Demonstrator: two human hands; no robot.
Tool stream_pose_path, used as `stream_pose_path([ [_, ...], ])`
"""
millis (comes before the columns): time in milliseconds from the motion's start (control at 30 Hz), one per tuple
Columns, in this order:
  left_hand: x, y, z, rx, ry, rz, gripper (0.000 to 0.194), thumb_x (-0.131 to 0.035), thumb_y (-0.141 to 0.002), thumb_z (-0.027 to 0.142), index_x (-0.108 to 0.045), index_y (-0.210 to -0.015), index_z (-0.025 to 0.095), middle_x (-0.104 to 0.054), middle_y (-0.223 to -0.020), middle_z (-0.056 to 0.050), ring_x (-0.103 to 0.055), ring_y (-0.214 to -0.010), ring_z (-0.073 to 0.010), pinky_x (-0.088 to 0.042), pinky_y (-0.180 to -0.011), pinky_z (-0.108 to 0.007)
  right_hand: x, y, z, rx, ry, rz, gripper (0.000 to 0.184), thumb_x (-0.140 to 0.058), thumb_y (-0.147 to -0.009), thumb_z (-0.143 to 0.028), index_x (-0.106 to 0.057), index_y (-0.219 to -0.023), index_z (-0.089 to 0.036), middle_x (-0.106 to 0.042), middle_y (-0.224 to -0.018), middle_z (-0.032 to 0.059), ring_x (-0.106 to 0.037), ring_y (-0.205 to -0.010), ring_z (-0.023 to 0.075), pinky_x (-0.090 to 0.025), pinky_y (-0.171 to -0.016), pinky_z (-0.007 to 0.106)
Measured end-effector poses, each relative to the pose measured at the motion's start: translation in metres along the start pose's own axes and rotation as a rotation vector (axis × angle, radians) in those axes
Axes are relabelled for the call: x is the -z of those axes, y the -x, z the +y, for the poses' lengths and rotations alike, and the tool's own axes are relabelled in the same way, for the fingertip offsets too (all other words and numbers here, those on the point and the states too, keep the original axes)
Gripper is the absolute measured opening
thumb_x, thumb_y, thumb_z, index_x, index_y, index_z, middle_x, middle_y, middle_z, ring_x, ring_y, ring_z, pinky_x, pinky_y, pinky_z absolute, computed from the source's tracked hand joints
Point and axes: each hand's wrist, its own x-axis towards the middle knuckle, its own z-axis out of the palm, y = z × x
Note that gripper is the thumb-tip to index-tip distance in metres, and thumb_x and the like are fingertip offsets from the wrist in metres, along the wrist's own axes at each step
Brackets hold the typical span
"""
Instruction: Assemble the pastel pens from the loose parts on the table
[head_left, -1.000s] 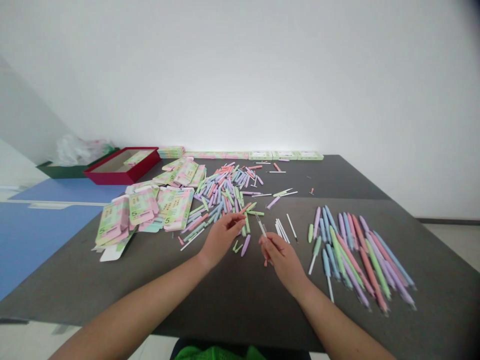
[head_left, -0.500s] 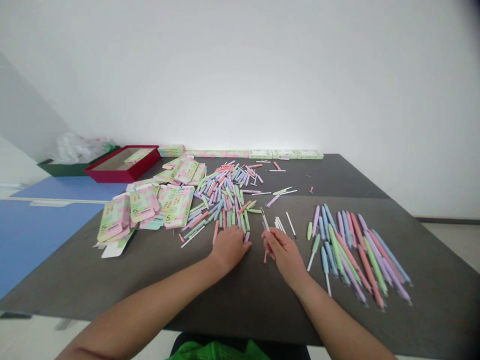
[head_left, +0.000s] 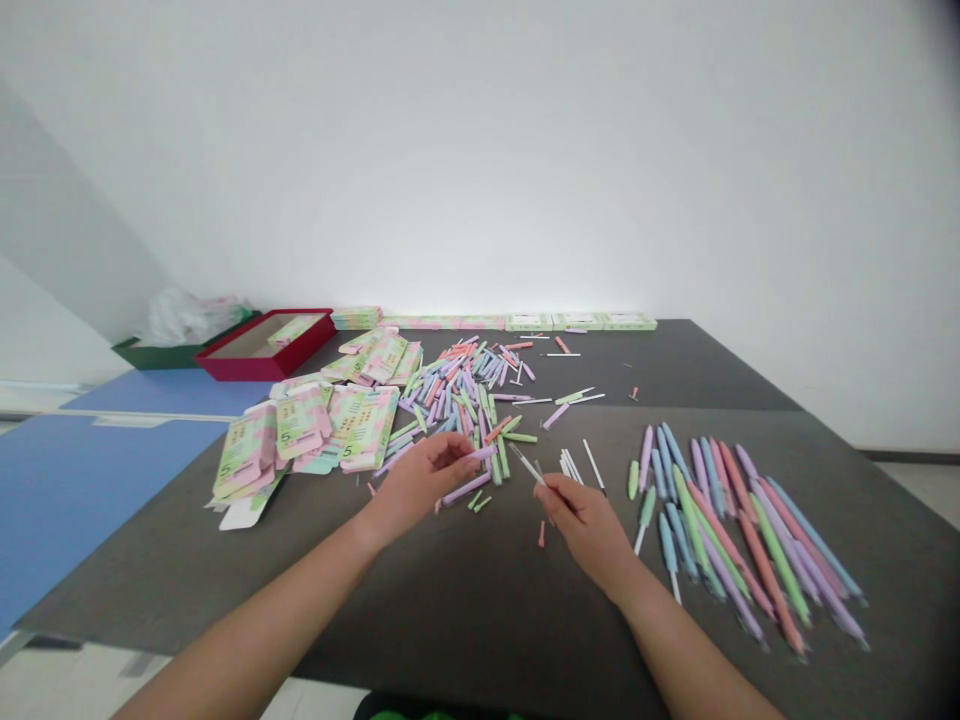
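My left hand (head_left: 420,480) hovers just above the dark table (head_left: 450,600) at the near edge of a heap of pastel pen parts (head_left: 457,395), its fingers pinched on a purple pen barrel (head_left: 466,488). My right hand (head_left: 581,515) is closed on a thin white refill (head_left: 527,465) that points up and to the left. A small pink piece (head_left: 541,534) lies on the table just left of my right hand. Three loose white refills (head_left: 574,465) lie beyond it.
A fan of assembled pastel pens (head_left: 735,520) lies at the right. Flat green-and-pink cartons (head_left: 300,430) are stacked at the left, more boxes (head_left: 577,321) line the far edge. A red tray (head_left: 262,345) and a green tray (head_left: 154,352) sit on a blue table (head_left: 90,460).
My left hand dropped to the table at the pile's edge, then lifted again pinching a purple barrel. My right hand kept the refill and stayed nearly in place. The camera tilted slightly.
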Motion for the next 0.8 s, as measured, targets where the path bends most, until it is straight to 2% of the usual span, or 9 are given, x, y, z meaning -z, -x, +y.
stream_pose_path([
  [300, 0.005, 0.003, -0.003, -0.004, -0.089, -0.025, 0.031, -0.053, -0.078, 0.048, -0.058, -0.085, 0.019, -0.060, -0.073, 0.002, -0.054, -0.066, -0.0136, -0.040, -0.059, -0.023, 0.001, -0.001, 0.001, 0.041, 0.183, -0.129, 0.029, -0.035, -0.091, -0.039, -0.054, -0.077, -0.021, -0.060, -0.061, -0.0029, -0.060, -0.059, 0.0136, -0.035, -0.059, 0.023],
  [467, 0.010, 0.002, 0.003, -0.061, -0.227, -0.006, 0.027, -0.053, -0.077, 0.046, -0.062, -0.083, 0.020, -0.064, -0.078, 0.001, -0.058, -0.073, -0.0161, -0.041, -0.065, -0.025, 0.003, -0.002, 0.001, 0.070, 0.299, -0.133, 0.030, -0.033, -0.092, -0.037, -0.054, -0.077, -0.022, -0.063, -0.061, -0.0025, -0.060, -0.063, 0.0148, -0.034, -0.060, 0.023],
  [633, 0.015, 0.001, 0.010, -0.032, -0.224, 0.011, 0.024, -0.053, -0.077, 0.041, -0.062, -0.084, 0.020, -0.066, -0.080, 0.000, -0.059, -0.074, -0.0166, -0.042, -0.066, -0.025, 0.003, -0.002, 0.001, 0.078, 0.335, -0.112, 0.031, -0.033, -0.092, -0.037, -0.053, -0.074, -0.022, -0.063, -0.061, -0.0019, -0.060, -0.064, 0.0153, -0.033, -0.059, 0.024],
  [800, 0.016, 0.001, 0.006, -0.040, -0.221, 0.006, 0.026, -0.052, -0.078, 0.043, -0.061, -0.084, 0.020, -0.065, -0.080, 0.000, -0.058, -0.074, -0.0167, -0.042, -0.068, -0.026, 0.003, 0.000, 0.001, 0.083, 0.333, -0.138, 0.030, -0.033, -0.092, -0.036, -0.055, -0.079, -0.022, -0.063, -0.061, -0.0017, -0.060, -0.064, 0.0157, -0.034, -0.060, 0.024],
])
